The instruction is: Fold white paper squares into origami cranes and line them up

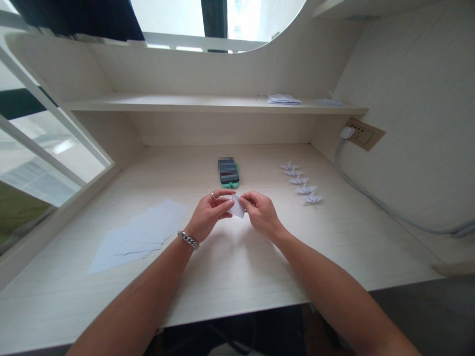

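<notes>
Between my two hands, above the middle of the desk, is a small piece of folded white paper. My left hand, with a ring and a chain bracelet at the wrist, pinches its left side between thumb and fingers. The right side is pinched by my right hand, its fingers curled in. The paper's exact folds are too small to make out. Just beyond my fingertips lies a phone in a green case, its screen pixelated. Several folded paper cranes stand in a row to the right.
White paper sheets lie overlapping on the desk's left. Folded paper rests on the shelf at the back. A plug sits in the wall socket, its grey cable running along the right. A mirror hangs above.
</notes>
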### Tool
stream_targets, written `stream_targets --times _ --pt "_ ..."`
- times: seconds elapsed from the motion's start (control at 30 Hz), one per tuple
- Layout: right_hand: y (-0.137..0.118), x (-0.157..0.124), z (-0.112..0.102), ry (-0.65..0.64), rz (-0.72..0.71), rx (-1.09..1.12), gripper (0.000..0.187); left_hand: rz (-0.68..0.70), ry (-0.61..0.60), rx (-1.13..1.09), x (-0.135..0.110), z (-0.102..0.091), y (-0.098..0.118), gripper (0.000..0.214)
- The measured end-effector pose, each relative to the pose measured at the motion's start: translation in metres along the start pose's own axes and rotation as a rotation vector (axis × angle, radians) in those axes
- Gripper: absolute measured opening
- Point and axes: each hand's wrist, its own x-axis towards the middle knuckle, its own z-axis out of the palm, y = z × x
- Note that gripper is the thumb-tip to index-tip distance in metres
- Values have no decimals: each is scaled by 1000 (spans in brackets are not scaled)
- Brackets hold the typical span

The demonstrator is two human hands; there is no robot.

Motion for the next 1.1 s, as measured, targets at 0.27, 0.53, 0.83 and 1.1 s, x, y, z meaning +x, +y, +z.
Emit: stream_targets --times 0.27,0.53,0.83,1.1 --pt "0 -2 3 10 -43 26 19 -4 79 -17 1 0 -1 29" --pt "4 -2 6 103 -77 111 14 -15 90 -62 1 1 0 28" --pt "5 -1 7 85 -94 113 14 -41 158 51 0 4 5 17" --pt "-1 -2 3 47 -107 75 14 -8 94 68 -2 4 5 15"
